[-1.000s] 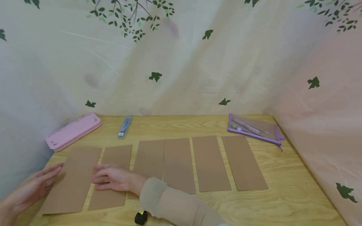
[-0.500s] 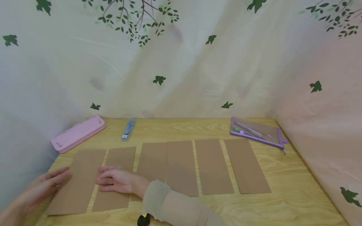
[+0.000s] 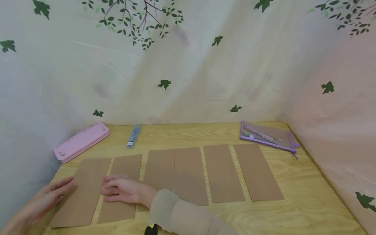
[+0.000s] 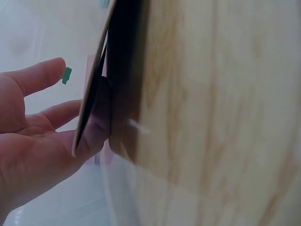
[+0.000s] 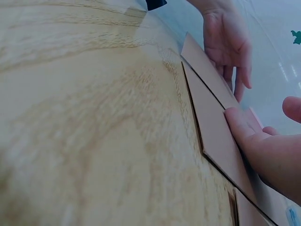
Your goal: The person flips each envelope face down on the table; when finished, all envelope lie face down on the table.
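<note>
Several brown cardboard panels lie in a row across the table in the head view. My left hand (image 3: 48, 200) is at the left edge of the leftmost panel (image 3: 82, 192). The left wrist view shows some fingers reaching under that panel's edge (image 4: 91, 89), which is raised off the table, while the thumb stays apart from it. My right hand (image 3: 123, 189) lies over the second panel (image 3: 117, 210), fingers extended toward the leftmost panel's right edge. In the right wrist view, the right hand (image 5: 263, 146) touches the cardboard, its fingers fairly straight.
At the back left are a pink case (image 3: 82, 142) and a slim blue packet (image 3: 133, 136). A purple-edged zip pouch (image 3: 267, 137) with pens is at the back right. A black and yellow object (image 3: 151, 229) sits by the front edge. Patterned cloth (image 3: 188, 65) surrounds the table.
The head view has shifted a little. Both hands and the panels keep almost the same places relative to each other.
</note>
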`<state>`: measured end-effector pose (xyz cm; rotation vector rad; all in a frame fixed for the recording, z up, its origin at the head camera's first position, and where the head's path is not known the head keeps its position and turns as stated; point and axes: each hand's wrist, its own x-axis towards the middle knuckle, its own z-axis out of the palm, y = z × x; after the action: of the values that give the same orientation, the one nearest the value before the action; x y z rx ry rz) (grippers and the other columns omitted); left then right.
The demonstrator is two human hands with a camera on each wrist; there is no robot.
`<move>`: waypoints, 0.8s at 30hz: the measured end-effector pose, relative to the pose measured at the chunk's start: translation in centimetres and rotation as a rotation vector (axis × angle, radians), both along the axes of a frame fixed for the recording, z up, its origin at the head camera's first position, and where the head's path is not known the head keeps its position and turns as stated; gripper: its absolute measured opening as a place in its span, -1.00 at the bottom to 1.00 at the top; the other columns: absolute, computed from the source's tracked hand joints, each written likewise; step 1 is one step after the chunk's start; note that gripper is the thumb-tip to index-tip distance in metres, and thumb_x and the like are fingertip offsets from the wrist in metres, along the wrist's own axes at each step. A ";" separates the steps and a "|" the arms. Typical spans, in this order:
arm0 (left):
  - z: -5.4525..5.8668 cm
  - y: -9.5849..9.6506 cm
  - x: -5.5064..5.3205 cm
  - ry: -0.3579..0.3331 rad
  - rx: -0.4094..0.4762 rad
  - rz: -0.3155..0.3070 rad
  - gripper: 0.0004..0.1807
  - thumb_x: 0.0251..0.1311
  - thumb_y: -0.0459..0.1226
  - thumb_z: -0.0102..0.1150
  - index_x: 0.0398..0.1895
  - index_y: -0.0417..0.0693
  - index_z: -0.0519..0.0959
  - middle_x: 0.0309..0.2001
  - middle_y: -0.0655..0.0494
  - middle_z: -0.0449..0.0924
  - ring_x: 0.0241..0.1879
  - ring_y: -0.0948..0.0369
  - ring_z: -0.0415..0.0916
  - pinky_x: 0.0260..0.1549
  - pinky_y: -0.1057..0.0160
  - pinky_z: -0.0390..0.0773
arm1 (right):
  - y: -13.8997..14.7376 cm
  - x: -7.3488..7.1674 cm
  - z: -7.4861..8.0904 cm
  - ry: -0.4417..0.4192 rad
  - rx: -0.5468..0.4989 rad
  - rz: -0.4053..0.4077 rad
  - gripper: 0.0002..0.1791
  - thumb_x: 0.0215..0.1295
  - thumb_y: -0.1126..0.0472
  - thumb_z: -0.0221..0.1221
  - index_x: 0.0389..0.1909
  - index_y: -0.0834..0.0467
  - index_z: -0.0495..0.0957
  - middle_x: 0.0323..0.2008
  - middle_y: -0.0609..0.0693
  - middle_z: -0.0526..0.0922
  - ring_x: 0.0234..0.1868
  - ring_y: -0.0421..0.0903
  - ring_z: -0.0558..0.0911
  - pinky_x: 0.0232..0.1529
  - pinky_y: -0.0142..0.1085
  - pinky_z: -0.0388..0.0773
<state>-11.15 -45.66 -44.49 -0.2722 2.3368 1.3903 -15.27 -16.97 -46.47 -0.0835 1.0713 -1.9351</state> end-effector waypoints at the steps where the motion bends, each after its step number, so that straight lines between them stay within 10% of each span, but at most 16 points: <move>1: 0.0 0.0 0.0 0.003 -0.010 0.000 -0.16 0.60 -0.03 -0.11 0.52 -0.54 -0.14 0.34 0.04 0.34 -0.09 0.74 0.30 -0.18 0.55 0.48 | 0.0 0.1 0.0 -0.001 -0.001 0.001 -0.51 0.45 0.40 0.04 0.38 0.24 0.39 0.21 0.15 0.51 0.30 0.21 0.48 0.34 0.18 0.33; 8: 0.2 0.4 0.2 -0.043 -0.114 -0.052 -0.09 0.59 0.08 -0.19 0.52 -0.55 -0.18 0.52 -0.51 -0.21 0.08 0.57 0.30 -0.14 0.49 0.44 | 0.0 0.6 -0.2 -0.019 -0.002 0.002 -0.52 0.44 0.41 0.04 0.36 0.27 0.40 0.19 0.12 0.52 0.30 0.18 0.49 0.34 0.19 0.33; 14: 1.0 1.1 -0.2 0.004 -0.247 -0.085 -0.08 0.57 0.10 -0.17 0.47 -0.64 -0.08 0.46 -0.57 -0.09 0.30 -0.22 0.26 -0.18 0.44 0.48 | 0.4 0.7 -0.1 -0.006 -0.005 0.013 -0.52 0.45 0.41 0.04 0.36 0.28 0.40 0.20 0.14 0.52 0.30 0.19 0.49 0.34 0.18 0.34; 24: 4.2 2.7 -1.2 0.221 -0.353 -0.134 -0.20 0.57 -0.05 -0.06 0.44 -0.64 0.03 0.29 -0.68 0.19 0.13 -0.36 0.43 -0.29 0.30 0.59 | 3.9 -1.9 3.4 0.235 0.089 0.079 -0.50 0.52 0.32 0.05 0.42 0.31 0.34 0.29 0.19 0.53 0.28 0.17 0.52 0.26 0.04 0.48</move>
<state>-12.32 -42.93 -40.26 -0.0603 2.7238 0.9826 -17.20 -13.05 -43.08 -0.3053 1.2867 -1.8362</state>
